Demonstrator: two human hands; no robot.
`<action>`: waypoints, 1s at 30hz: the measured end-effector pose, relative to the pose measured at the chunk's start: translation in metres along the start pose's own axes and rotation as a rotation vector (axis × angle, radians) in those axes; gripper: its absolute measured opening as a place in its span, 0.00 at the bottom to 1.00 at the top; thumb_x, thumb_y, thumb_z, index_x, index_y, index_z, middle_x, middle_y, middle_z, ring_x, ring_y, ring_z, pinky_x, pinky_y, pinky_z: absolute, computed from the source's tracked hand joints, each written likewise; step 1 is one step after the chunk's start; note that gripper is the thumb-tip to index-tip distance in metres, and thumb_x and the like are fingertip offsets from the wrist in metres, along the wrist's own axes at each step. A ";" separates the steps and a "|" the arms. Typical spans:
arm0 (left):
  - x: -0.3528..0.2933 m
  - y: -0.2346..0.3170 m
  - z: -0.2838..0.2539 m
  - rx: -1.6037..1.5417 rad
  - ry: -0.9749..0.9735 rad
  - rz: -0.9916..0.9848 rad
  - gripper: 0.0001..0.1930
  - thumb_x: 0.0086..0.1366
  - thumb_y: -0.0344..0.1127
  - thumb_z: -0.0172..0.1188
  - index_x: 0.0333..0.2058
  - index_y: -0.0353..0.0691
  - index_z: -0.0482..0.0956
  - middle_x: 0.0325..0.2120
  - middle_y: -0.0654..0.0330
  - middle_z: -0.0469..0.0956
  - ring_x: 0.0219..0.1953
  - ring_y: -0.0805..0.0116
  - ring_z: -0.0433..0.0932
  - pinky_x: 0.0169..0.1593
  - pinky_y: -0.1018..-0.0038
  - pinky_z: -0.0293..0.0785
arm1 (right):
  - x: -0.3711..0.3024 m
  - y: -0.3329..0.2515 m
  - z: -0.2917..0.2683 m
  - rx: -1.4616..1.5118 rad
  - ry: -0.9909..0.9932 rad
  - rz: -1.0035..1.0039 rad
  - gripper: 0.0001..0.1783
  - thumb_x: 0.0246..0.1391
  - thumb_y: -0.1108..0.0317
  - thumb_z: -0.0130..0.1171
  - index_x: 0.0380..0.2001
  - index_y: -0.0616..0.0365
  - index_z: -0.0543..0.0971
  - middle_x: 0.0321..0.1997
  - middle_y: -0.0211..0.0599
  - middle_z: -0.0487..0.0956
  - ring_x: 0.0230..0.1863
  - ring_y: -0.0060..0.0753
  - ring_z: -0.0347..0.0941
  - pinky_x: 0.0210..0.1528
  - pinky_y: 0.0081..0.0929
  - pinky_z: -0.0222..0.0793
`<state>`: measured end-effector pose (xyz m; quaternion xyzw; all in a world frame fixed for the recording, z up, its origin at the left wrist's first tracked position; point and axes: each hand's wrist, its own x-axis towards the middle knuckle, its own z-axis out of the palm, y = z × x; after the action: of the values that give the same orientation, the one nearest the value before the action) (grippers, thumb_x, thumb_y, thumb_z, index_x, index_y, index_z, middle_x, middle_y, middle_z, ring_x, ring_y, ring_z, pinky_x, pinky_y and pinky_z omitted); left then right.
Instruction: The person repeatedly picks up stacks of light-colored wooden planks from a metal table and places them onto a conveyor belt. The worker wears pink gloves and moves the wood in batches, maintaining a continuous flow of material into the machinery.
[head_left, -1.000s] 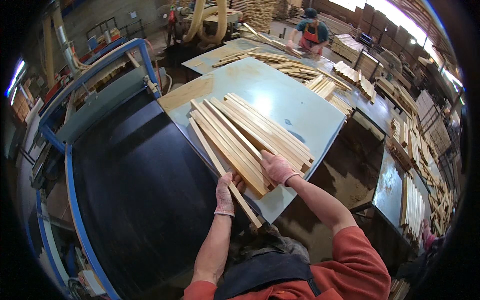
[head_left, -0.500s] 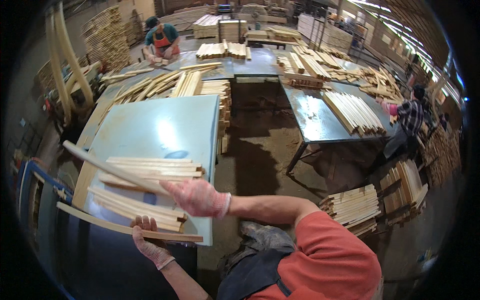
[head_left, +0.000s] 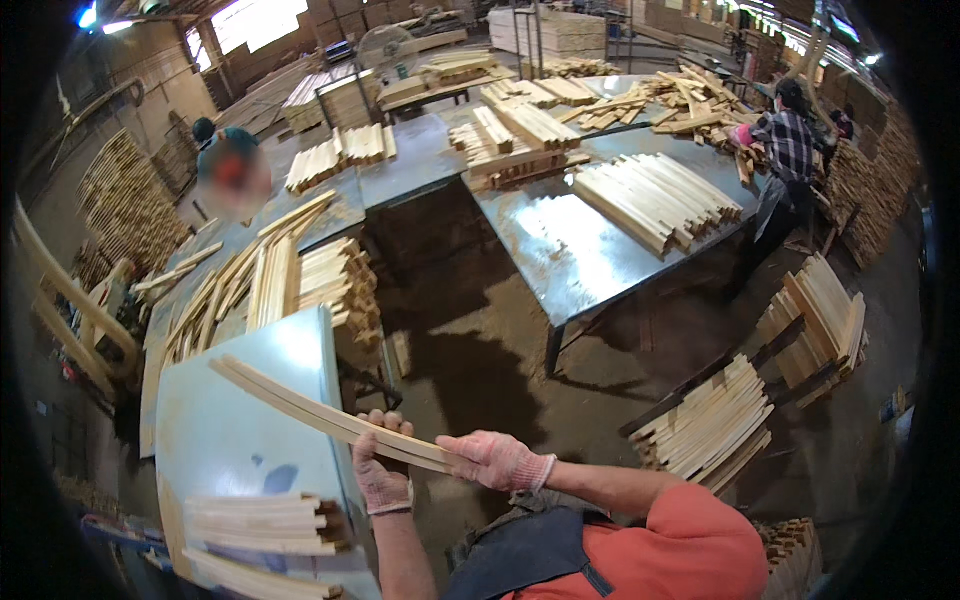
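Two long, pale wooden strips (head_left: pixel 310 408) lie side by side in my gloved hands, slanting from the upper left down to the right. My left hand (head_left: pixel 382 475) is closed around them near the middle, fingers wrapped over the far side. At the near right end my right hand (head_left: pixel 495 460) grips them, covering their tips. Beneath their far end is a light blue tabletop (head_left: pixel 225 420). Nearer to me on that table lie a bundle of wooden strips (head_left: pixel 260 525) and a second bundle (head_left: pixel 260 578), partly cut off by the dark rim.
Right of the gap in the floor stands a metal table (head_left: pixel 560 255) bearing a row of strips (head_left: pixel 655 205). Stacked strips (head_left: pixel 705 425) stand low at my right, beside another stack (head_left: pixel 815 325). One co-worker (head_left: pixel 785 150) is at the far right, another (head_left: pixel 232 165) at the far left.
Each hand held a separate strip over the table; now both strips are together in both hands. The hands have moved off the table's right edge, and my view has swung right.
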<state>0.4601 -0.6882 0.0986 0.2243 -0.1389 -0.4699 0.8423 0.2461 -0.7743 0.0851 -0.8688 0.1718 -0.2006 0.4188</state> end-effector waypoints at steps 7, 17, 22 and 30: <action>0.108 -0.144 -0.037 0.008 0.409 -0.282 0.22 0.63 0.27 0.66 0.55 0.46 0.71 0.48 0.59 0.79 0.49 0.55 0.82 0.53 0.45 0.84 | 0.020 0.072 -0.083 -0.286 -0.179 0.487 0.49 0.58 0.47 0.68 0.76 0.51 0.60 0.59 0.48 0.81 0.59 0.54 0.78 0.60 0.47 0.76; 0.301 -0.218 -0.071 0.258 0.393 -0.371 0.26 0.67 0.31 0.67 0.61 0.42 0.69 0.47 0.57 0.81 0.53 0.57 0.80 0.59 0.57 0.79 | 0.217 0.211 -0.106 -0.345 -0.001 0.615 0.36 0.53 0.55 0.67 0.63 0.54 0.71 0.48 0.48 0.83 0.52 0.54 0.82 0.52 0.51 0.79; 0.448 -0.183 -0.071 0.447 0.132 -0.507 0.29 0.70 0.37 0.66 0.65 0.39 0.68 0.55 0.56 0.77 0.53 0.62 0.79 0.58 0.59 0.78 | 0.344 0.272 -0.160 -0.293 0.111 0.594 0.23 0.54 0.55 0.65 0.45 0.60 0.75 0.41 0.56 0.84 0.46 0.62 0.82 0.50 0.53 0.78; 0.568 -0.130 -0.108 0.700 0.288 -0.589 0.30 0.71 0.40 0.65 0.67 0.33 0.70 0.47 0.59 0.80 0.42 0.69 0.80 0.50 0.67 0.80 | 0.502 0.383 -0.256 -0.226 0.159 0.768 0.25 0.53 0.50 0.63 0.44 0.60 0.78 0.43 0.57 0.85 0.48 0.61 0.83 0.53 0.51 0.78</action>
<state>0.7079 -1.2061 -0.0472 0.5872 -0.1012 -0.5776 0.5580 0.5026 -1.4032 0.0281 -0.7637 0.5366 -0.0758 0.3507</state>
